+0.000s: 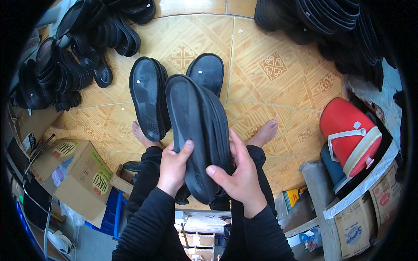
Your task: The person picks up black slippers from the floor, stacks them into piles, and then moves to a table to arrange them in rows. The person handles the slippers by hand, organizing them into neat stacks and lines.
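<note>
Between my hands I hold a stack of black shoe soles (pixel 185 113), tilted toward me with the toe ends away. My left hand (pixel 175 167) grips its left edge, the thumb lying on the top sole. From the right, my right hand (pixel 239 176) closes round the stack's side, thumb near the heel and fingers behind the layered edges. Just beyond, a second stack of black soles (pixel 146 93) stands on the floor to the left. Another sole (pixel 207 71) lies to its right, partly hidden by the held stack.
Piles of black soles (pixel 65 71) fill the far left, and more soles (pixel 331 21) the far right. On the left stands an open cardboard box (pixel 80 178). A red container with a white handle (pixel 346 126) sits at right, above cartons (pixel 355 230). My bare feet rest on the tiled floor (pixel 278 98).
</note>
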The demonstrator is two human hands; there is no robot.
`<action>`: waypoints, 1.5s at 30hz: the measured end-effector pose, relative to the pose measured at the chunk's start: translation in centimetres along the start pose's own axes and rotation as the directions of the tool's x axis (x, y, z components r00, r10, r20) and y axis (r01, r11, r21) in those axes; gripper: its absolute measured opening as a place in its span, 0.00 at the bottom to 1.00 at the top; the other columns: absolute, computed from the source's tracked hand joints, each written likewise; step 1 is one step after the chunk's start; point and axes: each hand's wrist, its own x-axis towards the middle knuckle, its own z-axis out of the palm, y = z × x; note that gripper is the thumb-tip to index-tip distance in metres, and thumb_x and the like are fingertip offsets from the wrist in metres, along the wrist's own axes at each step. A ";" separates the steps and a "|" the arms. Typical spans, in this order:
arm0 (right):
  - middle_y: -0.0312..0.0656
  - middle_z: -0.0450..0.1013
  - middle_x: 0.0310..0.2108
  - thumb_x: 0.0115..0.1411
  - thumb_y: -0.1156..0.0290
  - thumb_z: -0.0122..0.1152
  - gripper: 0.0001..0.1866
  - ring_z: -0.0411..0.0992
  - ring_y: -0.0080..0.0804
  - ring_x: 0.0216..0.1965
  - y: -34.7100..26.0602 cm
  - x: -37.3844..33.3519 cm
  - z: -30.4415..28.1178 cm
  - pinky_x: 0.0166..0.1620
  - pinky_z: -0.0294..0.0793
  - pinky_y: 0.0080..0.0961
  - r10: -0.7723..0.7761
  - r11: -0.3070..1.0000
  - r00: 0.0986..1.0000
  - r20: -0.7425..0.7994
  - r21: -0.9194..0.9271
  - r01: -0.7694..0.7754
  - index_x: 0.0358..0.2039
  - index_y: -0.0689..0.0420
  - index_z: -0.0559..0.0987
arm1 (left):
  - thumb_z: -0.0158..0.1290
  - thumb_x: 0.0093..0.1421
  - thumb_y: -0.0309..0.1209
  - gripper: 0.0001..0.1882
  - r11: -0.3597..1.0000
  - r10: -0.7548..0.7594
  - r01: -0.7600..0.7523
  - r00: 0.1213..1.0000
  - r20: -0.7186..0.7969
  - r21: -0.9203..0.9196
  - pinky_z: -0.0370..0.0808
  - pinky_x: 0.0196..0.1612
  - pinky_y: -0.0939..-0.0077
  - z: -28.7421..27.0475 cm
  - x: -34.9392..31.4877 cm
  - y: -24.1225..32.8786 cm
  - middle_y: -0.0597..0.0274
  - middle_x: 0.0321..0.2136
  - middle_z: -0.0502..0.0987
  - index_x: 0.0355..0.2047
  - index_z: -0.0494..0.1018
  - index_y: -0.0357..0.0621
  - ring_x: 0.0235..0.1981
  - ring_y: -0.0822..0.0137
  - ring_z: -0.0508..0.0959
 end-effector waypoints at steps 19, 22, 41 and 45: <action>0.49 0.75 0.48 0.65 0.62 0.61 0.25 0.76 0.38 0.46 3.6 6.9 -11.9 0.51 0.76 0.33 0.154 0.930 0.833 -0.531 0.363 0.059 0.55 0.67 0.70 | 0.60 0.59 0.33 0.22 0.709 0.375 -0.285 0.927 -0.003 0.646 0.73 0.53 0.66 -2.3 0.8 1.1 0.44 0.48 0.76 0.51 0.74 0.35 0.50 0.49 0.78; 0.49 0.75 0.48 0.65 0.61 0.61 0.26 0.76 0.37 0.46 6.4 10.7 -14.7 0.51 0.76 0.33 0.184 0.925 0.901 -0.392 0.380 -0.023 0.55 0.67 0.70 | 0.60 0.58 0.29 0.23 0.703 0.483 -0.303 0.868 -0.119 0.643 0.70 0.57 0.66 -3.7 1.5 1.0 0.44 0.53 0.73 0.54 0.72 0.37 0.55 0.51 0.75; 0.60 0.65 0.60 0.51 0.58 0.74 0.51 0.69 0.47 0.57 9.2 15.0 -1.3 0.58 0.69 0.39 0.095 0.937 0.989 -0.115 -0.324 -0.128 0.67 0.67 0.55 | 0.62 0.54 0.29 0.32 0.566 0.569 -0.235 0.805 -0.168 0.790 0.73 0.54 0.63 -10.4 9.0 3.0 0.41 0.46 0.76 0.60 0.67 0.36 0.48 0.47 0.78; 0.60 0.72 0.52 0.51 0.65 0.72 0.44 0.73 0.47 0.54 12.9 16.6 1.4 0.55 0.71 0.36 0.048 0.954 0.990 -0.131 -0.288 -0.084 0.62 0.69 0.59 | 0.55 0.58 0.25 0.22 0.381 0.692 -0.314 0.720 -0.044 0.870 0.75 0.47 0.65 -10.0 7.9 2.8 0.46 0.42 0.77 0.54 0.73 0.35 0.42 0.51 0.79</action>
